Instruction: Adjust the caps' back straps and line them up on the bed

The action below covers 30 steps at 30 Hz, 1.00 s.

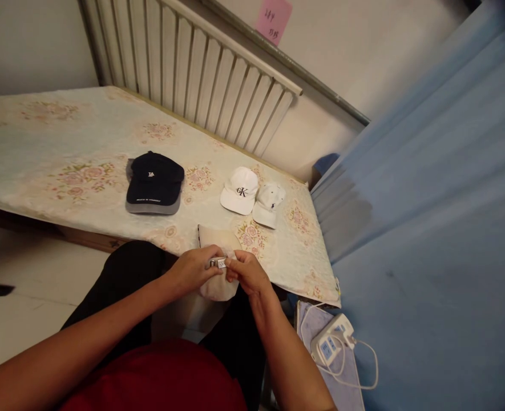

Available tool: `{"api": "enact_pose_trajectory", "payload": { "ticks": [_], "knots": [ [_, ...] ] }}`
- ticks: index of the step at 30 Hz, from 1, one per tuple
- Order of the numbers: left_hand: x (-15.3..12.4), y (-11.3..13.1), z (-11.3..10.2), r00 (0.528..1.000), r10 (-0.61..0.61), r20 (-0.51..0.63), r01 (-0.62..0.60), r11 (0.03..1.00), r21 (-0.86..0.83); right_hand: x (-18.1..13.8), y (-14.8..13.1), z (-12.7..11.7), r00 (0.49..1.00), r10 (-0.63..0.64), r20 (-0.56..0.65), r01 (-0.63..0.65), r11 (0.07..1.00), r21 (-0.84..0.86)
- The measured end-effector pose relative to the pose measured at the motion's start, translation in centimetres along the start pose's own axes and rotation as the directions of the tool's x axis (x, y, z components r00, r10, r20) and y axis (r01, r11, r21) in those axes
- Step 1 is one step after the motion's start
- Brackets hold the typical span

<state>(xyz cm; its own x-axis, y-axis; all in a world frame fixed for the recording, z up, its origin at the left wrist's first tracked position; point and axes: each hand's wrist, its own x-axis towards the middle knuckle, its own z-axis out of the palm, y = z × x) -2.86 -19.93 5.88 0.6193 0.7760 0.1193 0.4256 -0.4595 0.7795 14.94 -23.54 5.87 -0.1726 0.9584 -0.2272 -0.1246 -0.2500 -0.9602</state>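
Observation:
Between my hands is a beige cap [218, 290], partly over the table's front edge. My left hand [194, 269] is closed on the cap's back strap, with its fingers at the small metal buckle [213, 263]. From the other side my right hand [249, 270] pinches the strap end, thumb on top. A light tag-like piece [221, 263] shows between the two thumbs. The fingers hide much of the strap. Beyond them lie a white cap with black CK letters [240, 191] and a white cap with a small dark emblem [270, 203].
On the left of the table [106, 228] lies a dark navy cap [156, 177] over a grey one [173, 208]. A pale radiator [192, 68] lines the wall. A blue curtain [427, 228] hangs at right, near a white power strip [332, 339] with cables.

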Motion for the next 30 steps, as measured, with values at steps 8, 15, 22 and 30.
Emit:
{"api": "enact_pose_trajectory", "payload": {
  "ticks": [8, 15, 22, 30],
  "knots": [
    [-0.3, -0.8, 0.9, 0.969, 0.145, -0.202, -0.145, 0.989, 0.019, 0.1, -0.1, 0.6, 0.999, -0.028, -0.024, 0.028, 0.999, 0.027],
    [-0.8, -1.1, -0.9, 0.952, 0.115, -0.285, -0.115, 0.993, 0.018, 0.0, -0.9, 0.5, 0.995, -0.093, -0.042, 0.088, 0.991, -0.106],
    [-1.2, -2.3, -3.6, 0.971, 0.044, -0.235, -0.082, 0.984, -0.157, -0.1, -1.8, 0.8, 0.998, -0.054, 0.010, 0.055, 0.985, -0.165],
    [-1.7, -4.1, -4.1, 0.973, 0.031, -0.229, -0.102, 0.945, -0.310, 1.0, -3.6, 2.1, 0.993, -0.079, 0.093, 0.089, 0.990, -0.108]
  ]
}}
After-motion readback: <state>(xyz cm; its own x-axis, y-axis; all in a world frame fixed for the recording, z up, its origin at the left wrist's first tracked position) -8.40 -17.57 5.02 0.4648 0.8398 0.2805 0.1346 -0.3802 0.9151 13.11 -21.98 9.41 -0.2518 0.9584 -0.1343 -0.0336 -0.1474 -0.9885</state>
